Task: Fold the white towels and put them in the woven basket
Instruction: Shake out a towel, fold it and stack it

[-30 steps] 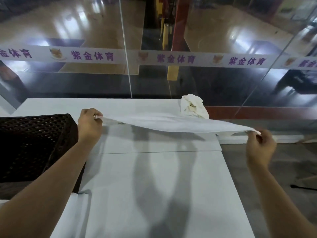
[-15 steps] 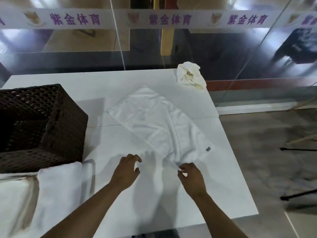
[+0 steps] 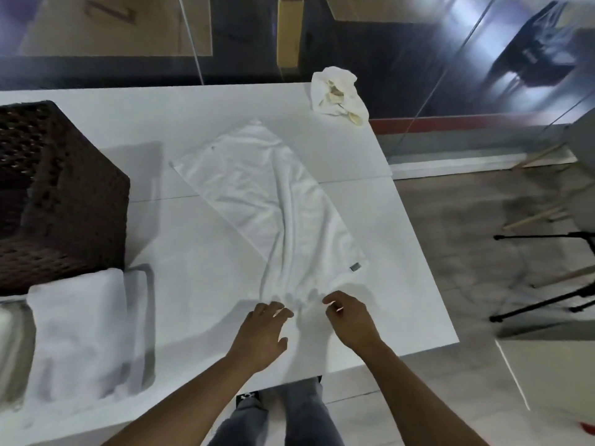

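Reaching at lower centre, my left hand (image 3: 262, 333) and right hand (image 3: 349, 317), fingers loosely curled and holding nothing, hover at the near edge of the spread white towel (image 3: 273, 201); the woven basket (image 3: 61, 201) sits at left.

Towel (image 3: 277, 201): soft white cloth, matt, creased, with a small grey tag.
Basket (image 3: 74, 204): dark brown woven wicker, rough and open-textured.
Table (image 3: 396, 278): smooth white top, faint sheen.
Folded towels (image 3: 77, 336): thick white cloth, fluffy.
Crumpled bundle (image 3: 338, 94): white and cream, perhaps thin cloth or plastic.
Wall (image 3: 418, 59): glossy glass, reflective.
Floor (image 3: 483, 204): grey, matt.
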Action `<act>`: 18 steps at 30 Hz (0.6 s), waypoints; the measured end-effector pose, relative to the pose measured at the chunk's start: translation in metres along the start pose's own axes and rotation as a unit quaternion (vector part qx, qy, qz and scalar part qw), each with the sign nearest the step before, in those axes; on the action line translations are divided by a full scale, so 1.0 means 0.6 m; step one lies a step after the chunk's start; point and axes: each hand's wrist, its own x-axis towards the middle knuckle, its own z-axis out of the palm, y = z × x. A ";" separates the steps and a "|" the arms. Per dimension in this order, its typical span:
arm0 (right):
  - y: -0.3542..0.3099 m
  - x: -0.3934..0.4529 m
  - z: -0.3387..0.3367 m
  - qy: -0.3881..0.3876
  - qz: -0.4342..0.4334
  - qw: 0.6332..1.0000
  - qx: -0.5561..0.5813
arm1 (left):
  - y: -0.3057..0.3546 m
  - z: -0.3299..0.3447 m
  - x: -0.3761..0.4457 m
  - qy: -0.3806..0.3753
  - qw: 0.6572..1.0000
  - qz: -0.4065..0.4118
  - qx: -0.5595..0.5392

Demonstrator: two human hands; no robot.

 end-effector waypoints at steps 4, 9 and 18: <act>0.020 0.061 -0.071 0.055 0.054 0.996 -0.036 | 0.015 0.031 0.001 -0.038 0.999 -0.027 0.025; 0.040 0.172 -0.112 0.072 0.050 0.992 -0.090 | 0.015 0.086 -0.002 0.036 0.990 -0.130 0.034; 0.081 0.253 -0.085 0.084 0.078 0.988 -0.104 | 0.038 0.142 0.023 0.152 0.973 -0.164 0.047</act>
